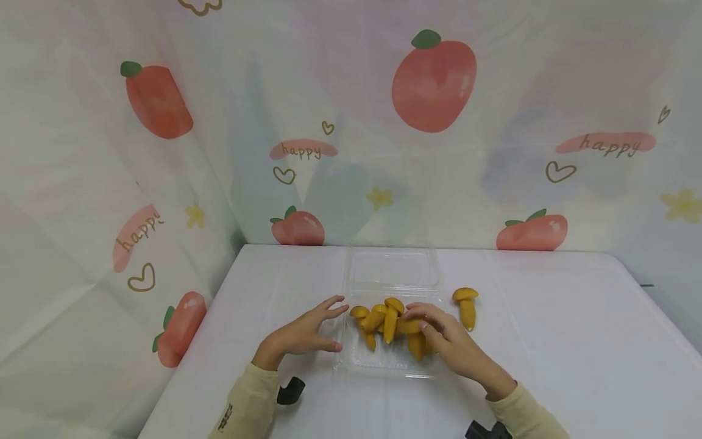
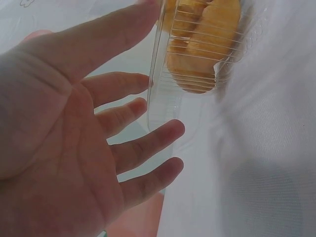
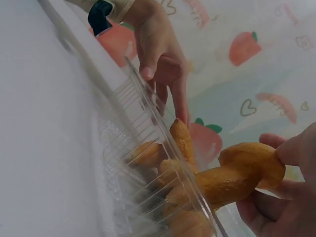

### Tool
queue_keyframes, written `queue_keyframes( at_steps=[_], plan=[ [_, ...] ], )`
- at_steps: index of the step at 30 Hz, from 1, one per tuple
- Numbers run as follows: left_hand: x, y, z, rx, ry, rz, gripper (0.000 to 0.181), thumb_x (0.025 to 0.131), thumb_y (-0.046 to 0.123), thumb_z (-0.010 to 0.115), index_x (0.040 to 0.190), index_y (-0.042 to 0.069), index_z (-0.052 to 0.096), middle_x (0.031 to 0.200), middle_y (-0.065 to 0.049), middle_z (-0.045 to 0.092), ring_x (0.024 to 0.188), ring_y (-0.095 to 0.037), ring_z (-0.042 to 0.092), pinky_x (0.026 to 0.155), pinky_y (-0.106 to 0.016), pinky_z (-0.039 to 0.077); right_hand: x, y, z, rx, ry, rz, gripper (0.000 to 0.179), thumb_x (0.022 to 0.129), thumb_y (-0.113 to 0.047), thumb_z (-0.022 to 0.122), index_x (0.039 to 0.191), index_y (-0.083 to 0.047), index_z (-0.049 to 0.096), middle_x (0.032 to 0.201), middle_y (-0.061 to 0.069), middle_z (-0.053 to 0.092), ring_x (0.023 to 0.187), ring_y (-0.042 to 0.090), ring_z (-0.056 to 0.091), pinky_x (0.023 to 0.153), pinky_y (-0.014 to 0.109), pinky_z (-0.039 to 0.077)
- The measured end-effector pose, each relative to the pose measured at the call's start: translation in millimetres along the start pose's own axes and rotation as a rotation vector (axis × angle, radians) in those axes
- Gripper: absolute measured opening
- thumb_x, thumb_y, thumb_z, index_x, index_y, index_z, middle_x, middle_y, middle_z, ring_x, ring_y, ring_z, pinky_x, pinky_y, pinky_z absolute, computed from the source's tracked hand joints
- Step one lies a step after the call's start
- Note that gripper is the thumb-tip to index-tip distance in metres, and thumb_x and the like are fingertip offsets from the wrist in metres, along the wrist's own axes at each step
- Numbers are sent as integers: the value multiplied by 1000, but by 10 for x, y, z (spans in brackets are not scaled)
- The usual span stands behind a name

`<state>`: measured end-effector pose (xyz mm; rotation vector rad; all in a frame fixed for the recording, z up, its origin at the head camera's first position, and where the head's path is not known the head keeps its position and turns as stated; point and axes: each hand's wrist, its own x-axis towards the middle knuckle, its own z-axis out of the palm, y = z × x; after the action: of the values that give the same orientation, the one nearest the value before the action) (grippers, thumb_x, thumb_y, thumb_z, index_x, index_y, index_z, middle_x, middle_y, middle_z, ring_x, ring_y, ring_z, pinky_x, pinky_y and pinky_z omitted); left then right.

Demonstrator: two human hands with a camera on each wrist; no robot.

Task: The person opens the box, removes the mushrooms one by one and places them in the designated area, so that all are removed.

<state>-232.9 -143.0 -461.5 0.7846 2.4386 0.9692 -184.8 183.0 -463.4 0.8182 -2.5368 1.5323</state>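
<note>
A clear plastic clamshell box (image 1: 373, 367) lies with its lid folded back, and several yellow mushrooms (image 1: 390, 323) are heaped inside. My right hand (image 1: 457, 347) pinches one yellow mushroom (image 3: 244, 170) by its cap at the box's right side. In the right wrist view, its stem reaches over the rim toward the others. At the box's left side, my left hand (image 1: 301, 329) has its fingers spread and holds nothing. Its thumb and fingertips are by the box wall (image 2: 157, 64); whether they touch it I cannot tell.
A single mushroom (image 1: 467, 308) lies on the white table (image 1: 548, 341) to the right of the box. The transparent lid (image 1: 392, 268) extends toward the back edge, where a fruit-printed curtain (image 1: 351, 91) hangs. Dark straps (image 1: 290, 391) are on the wrists.
</note>
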Motion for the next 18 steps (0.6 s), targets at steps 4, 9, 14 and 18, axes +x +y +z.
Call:
queue_keyframes(
  at_steps=[4, 9, 14, 18],
  plan=[
    [-5, 1, -1, 4, -2, 6, 82, 90, 22, 78, 158, 8, 34, 171, -12, 16, 156, -38, 22, 122, -62, 26, 6, 7, -43, 144, 11, 15, 24, 104, -4, 52, 125, 1, 62, 135, 18, 60, 122, -9, 53, 96, 12, 49],
    [-2, -8, 3, 7, -1, 8, 82, 90, 22, 78, 158, 8, 34, 171, -12, 16, 156, -37, 22, 122, -61, 26, 9, -17, -98, 191, 38, 41, 26, 100, -3, 60, 125, 4, 59, 139, 25, 52, 122, -12, 51, 94, 12, 50],
    [4, -9, 11, 4, -1, -5, 82, 90, 22, 78, 158, 9, 34, 171, -11, 15, 156, -37, 21, 123, -62, 25, 5, 18, -176, 192, 72, -10, 22, 101, 0, 55, 122, 5, 60, 134, -3, 57, 131, -11, 44, 100, 7, 44],
    [0, -11, 7, 16, 2, -13, 82, 90, 23, 78, 158, 10, 34, 171, -11, 15, 156, -37, 22, 122, -61, 26, 16, 50, -243, 186, 79, -36, 23, 103, 1, 51, 123, 5, 61, 133, -21, 55, 131, -9, 45, 101, 6, 42]
  ],
)
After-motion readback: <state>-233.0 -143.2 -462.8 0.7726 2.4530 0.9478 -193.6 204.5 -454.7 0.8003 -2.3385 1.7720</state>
